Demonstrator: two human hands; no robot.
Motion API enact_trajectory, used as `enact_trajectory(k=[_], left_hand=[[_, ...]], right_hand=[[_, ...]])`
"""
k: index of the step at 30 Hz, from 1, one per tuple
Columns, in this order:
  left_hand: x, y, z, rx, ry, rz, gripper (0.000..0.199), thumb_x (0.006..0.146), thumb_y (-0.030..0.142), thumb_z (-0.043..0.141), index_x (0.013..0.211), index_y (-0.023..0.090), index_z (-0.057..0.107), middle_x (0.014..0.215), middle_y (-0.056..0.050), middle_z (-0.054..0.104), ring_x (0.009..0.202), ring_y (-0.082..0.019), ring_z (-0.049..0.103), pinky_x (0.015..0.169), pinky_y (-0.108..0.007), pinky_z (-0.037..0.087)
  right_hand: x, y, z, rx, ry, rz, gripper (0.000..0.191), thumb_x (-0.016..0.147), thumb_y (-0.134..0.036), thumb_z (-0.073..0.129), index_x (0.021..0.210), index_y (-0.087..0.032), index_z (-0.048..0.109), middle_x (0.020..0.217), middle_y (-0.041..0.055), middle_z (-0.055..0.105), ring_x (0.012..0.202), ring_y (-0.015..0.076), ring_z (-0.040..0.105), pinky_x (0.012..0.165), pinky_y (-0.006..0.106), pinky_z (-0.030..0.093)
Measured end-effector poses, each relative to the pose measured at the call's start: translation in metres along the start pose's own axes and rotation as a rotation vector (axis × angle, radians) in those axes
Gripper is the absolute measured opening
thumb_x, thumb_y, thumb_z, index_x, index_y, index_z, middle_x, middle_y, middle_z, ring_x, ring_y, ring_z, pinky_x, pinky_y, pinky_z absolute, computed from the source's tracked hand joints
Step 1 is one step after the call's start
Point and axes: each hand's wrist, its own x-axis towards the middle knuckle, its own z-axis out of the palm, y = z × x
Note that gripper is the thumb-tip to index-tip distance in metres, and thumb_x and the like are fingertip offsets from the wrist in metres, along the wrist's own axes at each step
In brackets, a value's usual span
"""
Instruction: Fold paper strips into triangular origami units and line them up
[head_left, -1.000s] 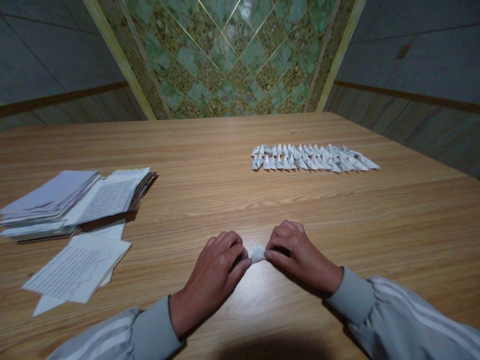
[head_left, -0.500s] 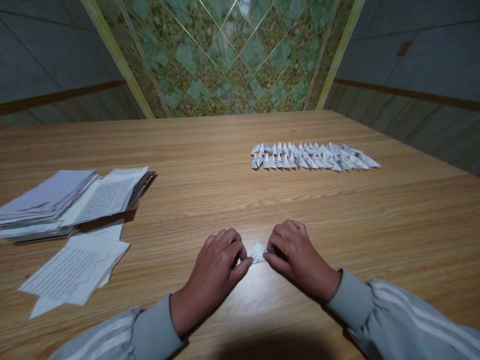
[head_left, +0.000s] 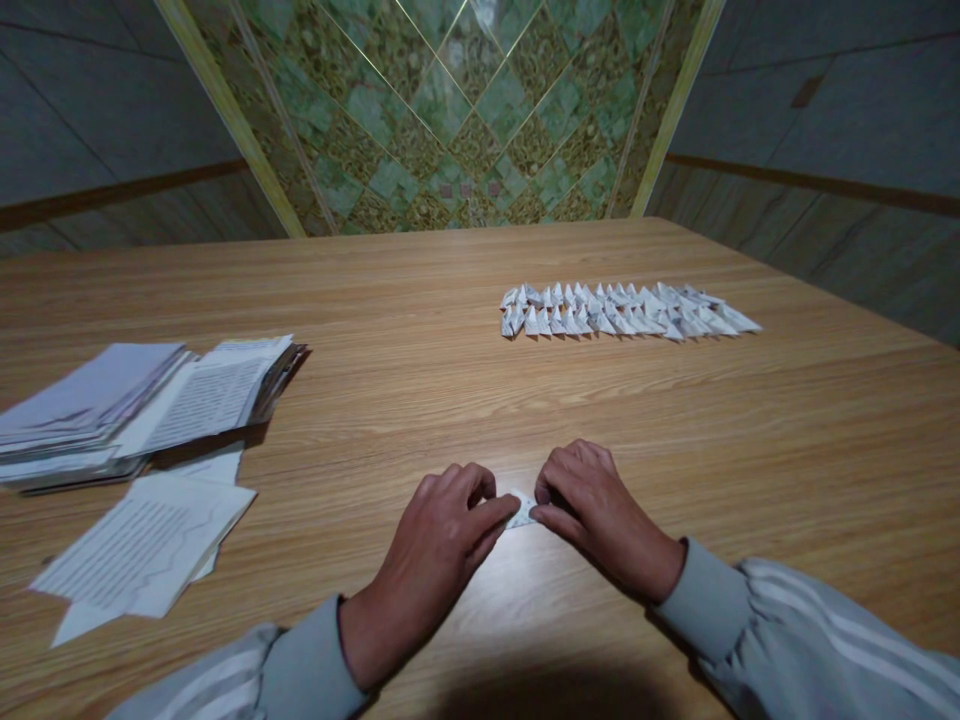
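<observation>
A small, crisp piece of folded white paper (head_left: pixel 523 513) lay on the smooth, wood-grained table (head_left: pixel 375 400), near centre, between both hands. The right hand (head_left: pixel 596 515) pinched its right corner; the left hand's (head_left: pixel 442 535) thumb overlapped its left side, closure unclear.

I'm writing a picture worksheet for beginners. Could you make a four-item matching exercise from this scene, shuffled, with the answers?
1. small folded paper
2. two rows of folded pieces
3. stack of papers
4. right sleeve

A. left side of the table
B. grey with white stripes
C. between the left hand and right hand
D. far side, right of centre

Pairs: 1-C, 2-D, 3-A, 4-B
</observation>
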Motion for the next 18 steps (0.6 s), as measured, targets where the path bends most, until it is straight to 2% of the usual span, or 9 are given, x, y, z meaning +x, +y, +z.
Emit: enact_trajectory(k=[3, 6, 9, 11, 13, 18], left_hand=[[-0.002, -0.001, 0.002, 0.083, 0.045, 0.067, 0.018, 0.096, 0.026, 0.06, 0.113, 0.029, 0.067, 0.097, -0.005, 0.063, 0.086, -0.023, 0.053, 0.07, -0.035, 0.034], [-0.001, -0.002, 0.0, 0.079, 0.034, 0.102, 0.021, 0.091, 0.028, 0.068, 0.112, 0.026, 0.067, 0.098, -0.005, 0.065, 0.087, -0.024, 0.054, 0.072, -0.036, 0.035], [0.003, -0.002, 0.0, 0.08, 0.061, 0.14, 0.014, 0.091, 0.025, 0.068, 0.105, 0.023, 0.068, 0.088, -0.004, 0.065, 0.083, -0.023, 0.053, 0.071, -0.035, 0.034], [0.006, -0.003, 0.001, 0.097, 0.115, 0.181, 0.009, 0.094, 0.023, 0.063, 0.1, 0.02, 0.069, 0.08, -0.004, 0.064, 0.077, -0.022, 0.052, 0.068, -0.035, 0.034], [0.008, -0.003, 0.002, 0.103, 0.172, 0.208, 0.013, 0.097, 0.023, 0.058, 0.094, 0.017, 0.069, 0.076, -0.004, 0.063, 0.073, -0.021, 0.051, 0.067, -0.034, 0.033], [0.009, -0.002, -0.001, 0.032, 0.25, 0.206, 0.02, 0.098, 0.02, 0.054, 0.084, 0.015, 0.068, 0.072, -0.004, 0.063, 0.068, -0.019, 0.05, 0.064, -0.032, 0.033]], right_hand=[[-0.001, 0.003, -0.001, -0.023, 0.004, -0.037, 0.012, 0.09, -0.026, 0.071, 0.088, -0.021, 0.06, 0.089, 0.0008, 0.063, 0.091, 0.0208, 0.049, 0.088, 0.038, 0.031], [-0.001, 0.005, -0.001, -0.059, 0.016, -0.082, 0.008, 0.091, -0.027, 0.069, 0.094, -0.022, 0.063, 0.091, 0.0018, 0.063, 0.092, 0.0214, 0.05, 0.088, 0.038, 0.031], [0.0, 0.004, 0.002, -0.093, 0.056, -0.174, 0.004, 0.094, -0.025, 0.064, 0.095, -0.022, 0.065, 0.091, 0.0025, 0.064, 0.091, 0.0205, 0.051, 0.09, 0.038, 0.032], [0.001, 0.002, 0.004, -0.121, 0.104, -0.264, 0.008, 0.098, -0.022, 0.058, 0.094, -0.021, 0.065, 0.089, 0.002, 0.066, 0.089, 0.0192, 0.052, 0.095, 0.04, 0.03], [0.002, 0.0, 0.006, -0.146, 0.138, -0.316, 0.011, 0.099, -0.023, 0.055, 0.094, -0.02, 0.065, 0.087, 0.0017, 0.066, 0.087, 0.0187, 0.053, 0.1, 0.043, 0.027], [0.007, -0.007, 0.002, -0.186, 0.197, -0.321, 0.019, 0.099, -0.031, 0.056, 0.087, -0.018, 0.063, 0.08, 0.002, 0.065, 0.084, 0.0189, 0.052, 0.101, 0.044, 0.026]])
